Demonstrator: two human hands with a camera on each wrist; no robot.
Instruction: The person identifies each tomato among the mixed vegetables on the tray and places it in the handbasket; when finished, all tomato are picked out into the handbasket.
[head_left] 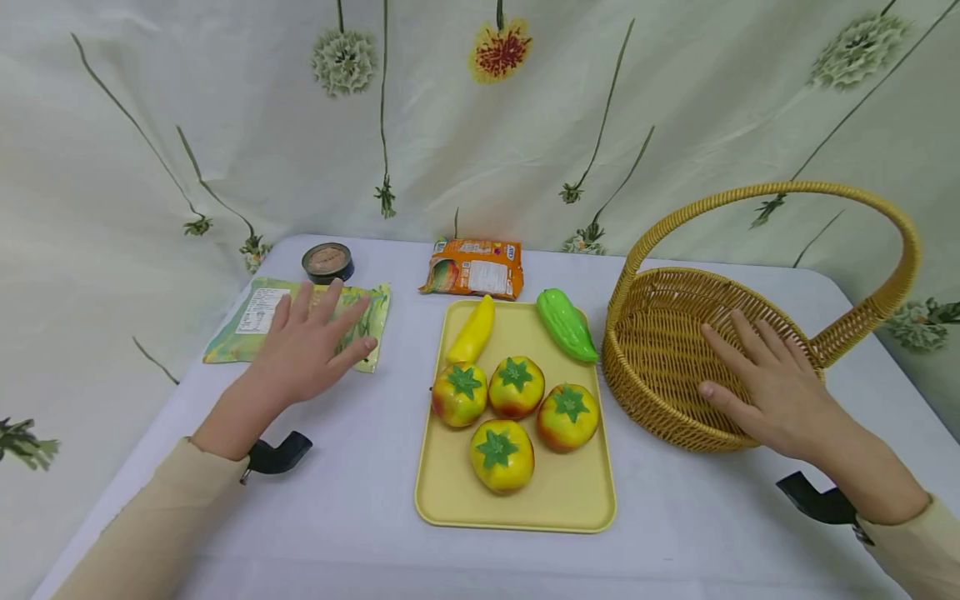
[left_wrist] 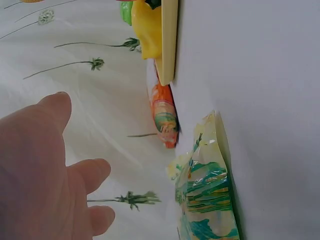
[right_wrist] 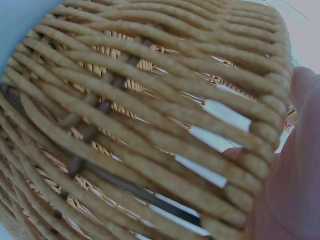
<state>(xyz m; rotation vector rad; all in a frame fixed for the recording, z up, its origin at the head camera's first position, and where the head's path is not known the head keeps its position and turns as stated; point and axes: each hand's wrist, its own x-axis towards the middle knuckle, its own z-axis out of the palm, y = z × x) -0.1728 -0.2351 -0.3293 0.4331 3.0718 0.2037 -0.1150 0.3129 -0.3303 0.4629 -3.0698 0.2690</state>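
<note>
My left hand (head_left: 315, 346) is spread above a green and yellow packet (head_left: 255, 325) at the table's left, fingers straight and holding nothing. In the left wrist view, a gap shows between that hand and the packet (left_wrist: 207, 195). Over the near rim of a wicker basket (head_left: 630, 392) hangs my right hand (head_left: 772, 387), its fingers extended above the opening. The right wrist view shows the woven side of the basket (right_wrist: 150, 110) close up, with the hand (right_wrist: 290, 185) beyond its rim; whether they touch I cannot tell.
Between the hands lies a yellow tray (head_left: 562, 500) bearing several yellow-red tomato-like fruits (head_left: 502, 457), a yellow pepper-like piece (head_left: 472, 329) and a green pepper (head_left: 566, 325). Behind stand an orange packet (head_left: 476, 267) and a small round tin (head_left: 327, 262). The basket's tall handle (head_left: 787, 189) arches upward.
</note>
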